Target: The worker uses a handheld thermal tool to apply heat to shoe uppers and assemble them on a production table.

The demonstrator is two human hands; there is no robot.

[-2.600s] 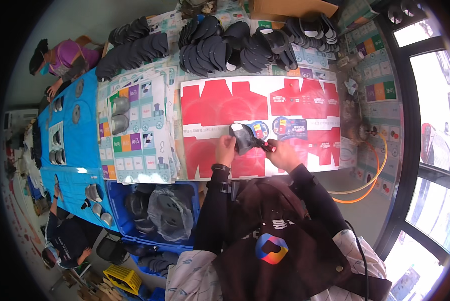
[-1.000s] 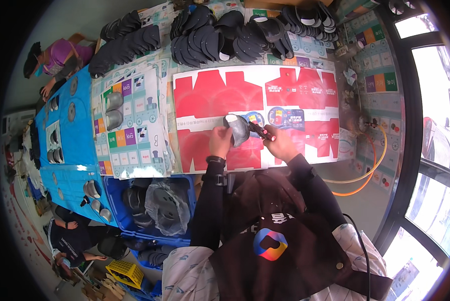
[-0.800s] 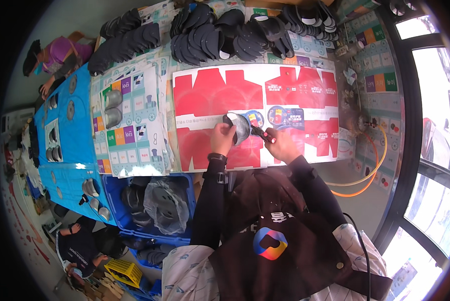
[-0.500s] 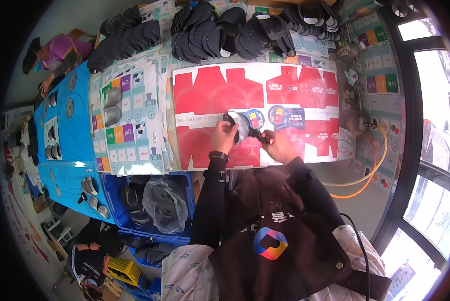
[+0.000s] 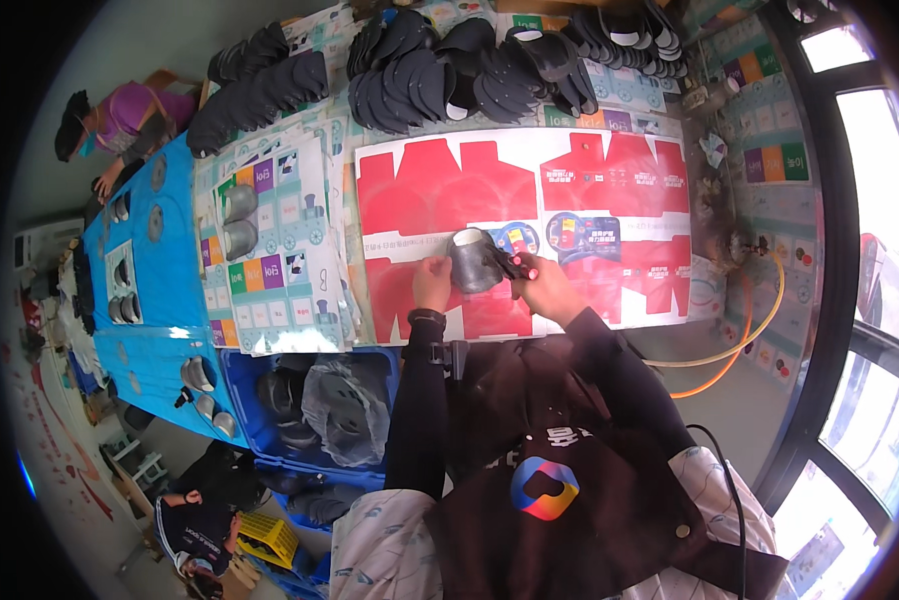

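Observation:
My left hand (image 5: 432, 283) is closed on the near-left edge of a curved grey shell (image 5: 476, 268), shaped like a cup or cap. The shell stands tilted over a white sheet printed with red carton shapes (image 5: 449, 185), and a pale patch shows at its top edge. In my right hand (image 5: 551, 290) is a small hand tool with black and red parts (image 5: 519, 265). Its dark end meets the shell's right side. The tool's exact kind is hard to make out, since my fingers cover part of it.
Rows of dark curved pieces (image 5: 399, 90) lie along the table's far side. Two grey shells (image 5: 239, 238) rest on printed sheets to the left. Beyond is a blue-covered table (image 5: 154, 270) with a co-worker (image 5: 134, 115). A blue crate (image 5: 314, 455) stands lower left; hoses (image 5: 739, 345) loop at right.
The grey shell has turned between my hands, so its broad outer side now shows. My left hand has shifted lower along its edge. The tool stays at the shell's right side.

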